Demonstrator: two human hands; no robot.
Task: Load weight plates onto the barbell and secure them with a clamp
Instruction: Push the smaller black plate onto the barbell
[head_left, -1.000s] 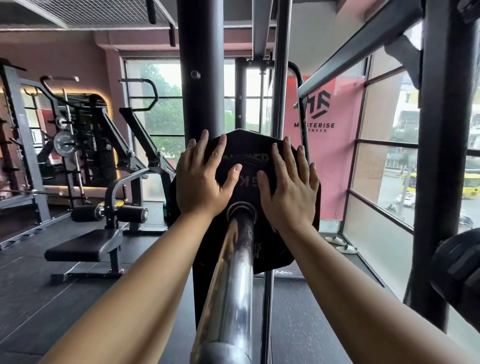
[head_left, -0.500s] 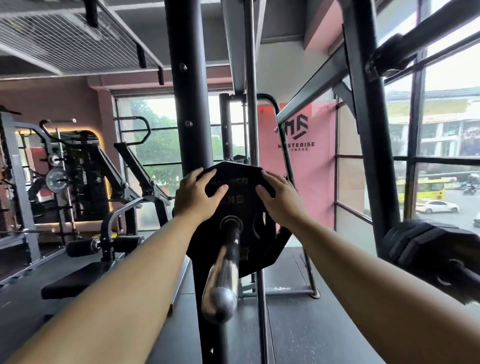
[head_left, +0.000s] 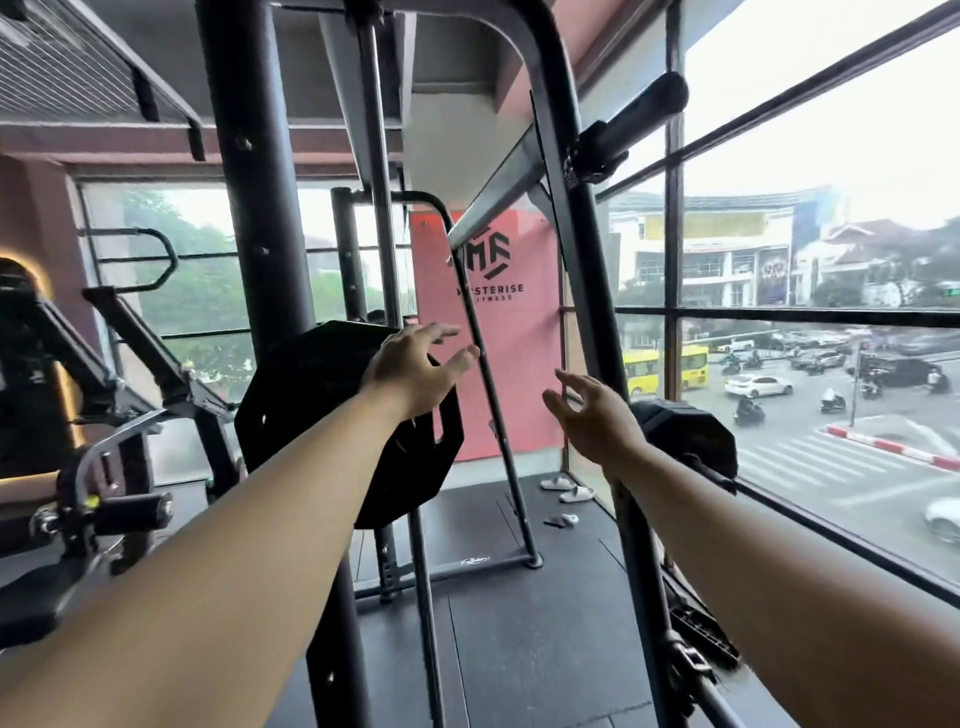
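weight plate (head_left: 311, 410) | behind left hand (head_left: 413, 366) | right hand (head_left: 592, 413) apart, empty

Pink wall (head_left: 519, 364), street-facing windows (head_left: 810, 260)

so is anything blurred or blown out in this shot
In the head view, the sky through the window is blown out white, the wide angle bows the rack upright, the right hand and lower right corner are motion-smeared, and the weight plate reads dark.

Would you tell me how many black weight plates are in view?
2. One weight plate behind the left hand; a second plate past the right hand, by the window. Others may be hidden behind them.
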